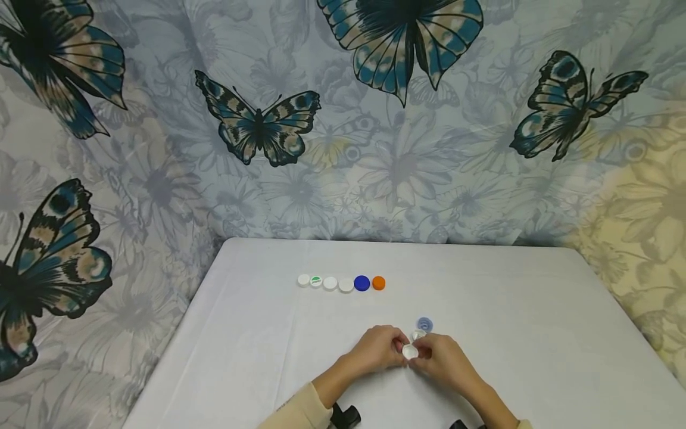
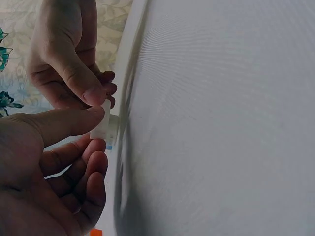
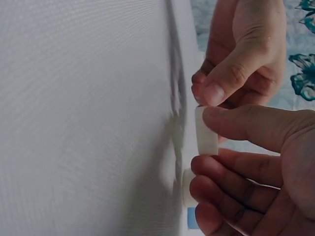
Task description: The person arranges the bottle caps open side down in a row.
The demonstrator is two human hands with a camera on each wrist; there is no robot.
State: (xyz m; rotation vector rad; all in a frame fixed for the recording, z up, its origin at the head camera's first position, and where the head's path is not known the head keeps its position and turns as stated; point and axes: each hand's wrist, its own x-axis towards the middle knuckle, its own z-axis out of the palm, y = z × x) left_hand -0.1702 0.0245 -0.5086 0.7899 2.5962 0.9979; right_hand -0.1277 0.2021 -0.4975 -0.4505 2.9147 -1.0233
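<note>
Low over the table, a white bottle cap [image 1: 409, 351] is held between both hands. The left hand [image 1: 377, 350] pinches it from the left, thumb against one face and fingertips at its edge in the left wrist view. From the right, the right hand [image 1: 443, 358] grips the same cap [image 3: 206, 132] between thumb and fingers, its other fingers loosely curled. Just behind the hands lies a second white cap [image 1: 418, 335], partly hidden by the right hand. Touching or nearly touching it is a translucent blue cap [image 1: 424, 324], farther back on the cloth.
Farther back, a row of caps runs left to right: a small white cap [image 1: 303, 280], a white cap with a green mark [image 1: 316, 281], two white caps [image 1: 338, 285], a dark blue cap [image 1: 361, 283] and an orange cap [image 1: 379, 283]. A white cloth covers the table [image 1: 514, 310].
</note>
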